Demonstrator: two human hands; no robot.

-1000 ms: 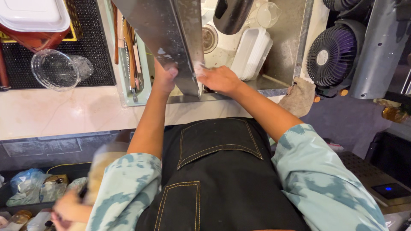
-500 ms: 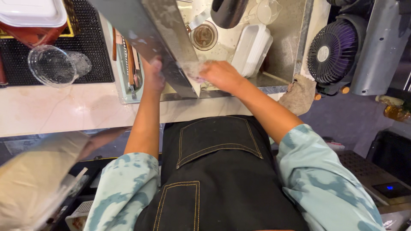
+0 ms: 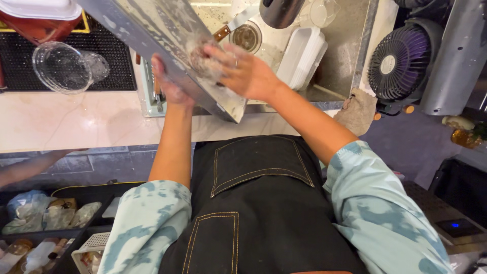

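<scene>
A large flat metal tray (image 3: 152,30) is tilted over the sink (image 3: 350,56), wet and soapy. My left hand (image 3: 170,86) grips its lower left edge from underneath. My right hand (image 3: 241,71) presses a sponge (image 3: 205,61) against the tray's upper face, fingers spread over it. A white rectangular dish (image 3: 302,56), a round drain strainer (image 3: 246,36) and a knife with a wooden handle (image 3: 231,25) lie in the sink beyond the tray.
A clear glass jug (image 3: 63,68) lies on a black mat (image 3: 20,56) at the left, near a red container with a white lid (image 3: 35,15). A small fan (image 3: 398,63) stands at the right. Pale counter (image 3: 76,122) in front. Another person's arm (image 3: 30,167) reaches in low left.
The tray has tipped and swung left over the sink. My right hand moved up onto its face with the sponge. The blurred arm at the lower left has drawn back.
</scene>
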